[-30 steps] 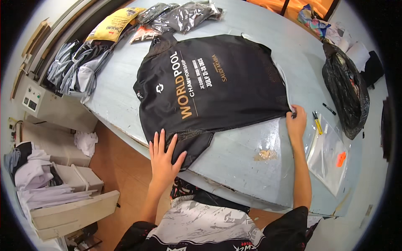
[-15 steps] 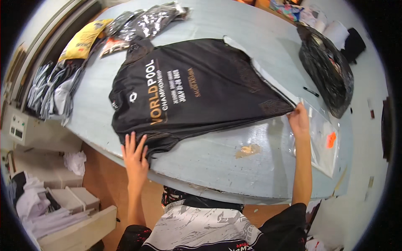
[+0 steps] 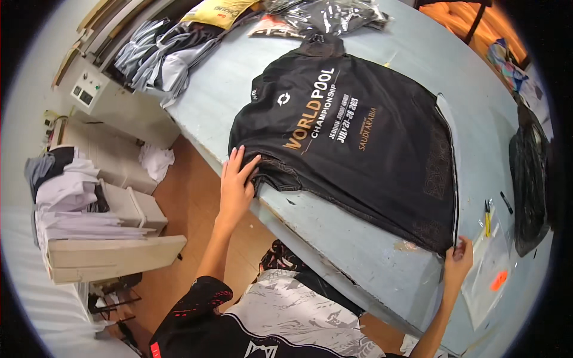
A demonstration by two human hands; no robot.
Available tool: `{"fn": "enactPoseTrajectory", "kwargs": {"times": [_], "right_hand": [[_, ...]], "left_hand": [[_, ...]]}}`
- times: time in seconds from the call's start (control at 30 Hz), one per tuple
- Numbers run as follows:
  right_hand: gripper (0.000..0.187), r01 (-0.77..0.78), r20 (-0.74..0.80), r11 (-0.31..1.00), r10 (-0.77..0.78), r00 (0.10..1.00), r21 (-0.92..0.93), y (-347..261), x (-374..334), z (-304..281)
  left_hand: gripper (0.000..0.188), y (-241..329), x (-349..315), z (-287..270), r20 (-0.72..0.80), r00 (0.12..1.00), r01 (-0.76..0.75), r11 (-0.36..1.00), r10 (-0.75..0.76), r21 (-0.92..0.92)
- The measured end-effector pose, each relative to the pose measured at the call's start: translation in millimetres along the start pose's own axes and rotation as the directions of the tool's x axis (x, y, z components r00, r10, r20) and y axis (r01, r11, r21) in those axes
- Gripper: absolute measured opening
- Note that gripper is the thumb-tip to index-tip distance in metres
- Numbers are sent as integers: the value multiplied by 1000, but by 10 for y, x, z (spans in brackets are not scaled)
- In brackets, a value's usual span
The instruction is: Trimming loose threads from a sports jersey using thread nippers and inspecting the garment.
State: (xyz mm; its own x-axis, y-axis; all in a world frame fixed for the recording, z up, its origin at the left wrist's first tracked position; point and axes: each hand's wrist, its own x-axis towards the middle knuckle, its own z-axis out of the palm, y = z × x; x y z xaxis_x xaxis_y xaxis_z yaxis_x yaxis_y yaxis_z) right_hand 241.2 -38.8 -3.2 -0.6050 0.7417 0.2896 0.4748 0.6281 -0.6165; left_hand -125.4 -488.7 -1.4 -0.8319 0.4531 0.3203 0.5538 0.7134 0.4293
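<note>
A black short-sleeved shirt [image 3: 382,161] with gold and white print lies spread on a light blue table, its collar end to the left. My left hand [image 3: 236,186] rests with fingers apart on the near shoulder and sleeve. At the near corner of the hem, my right hand [image 3: 458,260] pinches the cloth between thumb and fingers. A narrow white strip [image 3: 446,119] of the shirt's inside shows along the hem. Just right of my right hand lies a clear plastic bag [image 3: 480,292] with an orange sticker [image 3: 499,280].
A yellow cutter [image 3: 487,219] and a black marker [image 3: 506,203] lie near a black plastic bag [image 3: 528,185] at right. Bagged garments [image 3: 334,17], a yellow package [image 3: 219,12] and grey garments [image 3: 161,56] line the far left. White cloth [image 3: 89,224] is piled below a control box [image 3: 89,89].
The view has turned left, so the table and shirt appear further right. Less of the shirt's white inside shows along the hem. Both hands stay at the same parts of the shirt.
</note>
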Motion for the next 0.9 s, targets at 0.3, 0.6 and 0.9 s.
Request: {"fn": "enactPoseTrajectory", "kwargs": {"times": [0.3, 0.6, 0.9], "right_hand": [[16, -462, 235, 855, 411, 881, 236, -186, -63, -173], [31, -403, 291, 290, 360, 886, 868, -33, -38, -358], [43, -32, 26, 999, 32, 999, 9, -641, -98, -6]], "left_hand": [[28, -51, -244, -256, -200, 966, 130, 977, -163, -167], [12, -125, -473, -450, -222, 891, 245, 832, -395, -498], [22, -422, -660, -189, 352, 761, 584, 338, -545, -738]]}}
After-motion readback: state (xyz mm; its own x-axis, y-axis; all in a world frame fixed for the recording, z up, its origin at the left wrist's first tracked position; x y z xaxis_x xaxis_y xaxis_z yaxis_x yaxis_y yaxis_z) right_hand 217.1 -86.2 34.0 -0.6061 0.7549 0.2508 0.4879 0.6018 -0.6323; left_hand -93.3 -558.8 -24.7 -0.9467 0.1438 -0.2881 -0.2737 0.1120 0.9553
